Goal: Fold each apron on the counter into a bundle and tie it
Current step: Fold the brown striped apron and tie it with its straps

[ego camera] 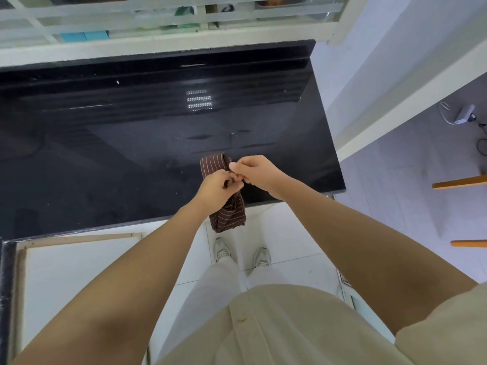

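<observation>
Left hand [215,186] and right hand [252,172] both pinch the folded apron [210,164] at the glossy black table [105,143] edge, white floor [284,233] below.

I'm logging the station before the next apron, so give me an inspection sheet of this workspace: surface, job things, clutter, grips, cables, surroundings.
Surface: glossy black counter, reflections on it.
Job's things: one brown striped apron, bundled, held over the counter's near edge.
Clutter: nothing seen.
Grips: left hand and right hand both pinch the bundle's middle.
Cables: white adapter with cable on the floor, right.
Surroundings: white window grille behind; white tiled floor.
</observation>
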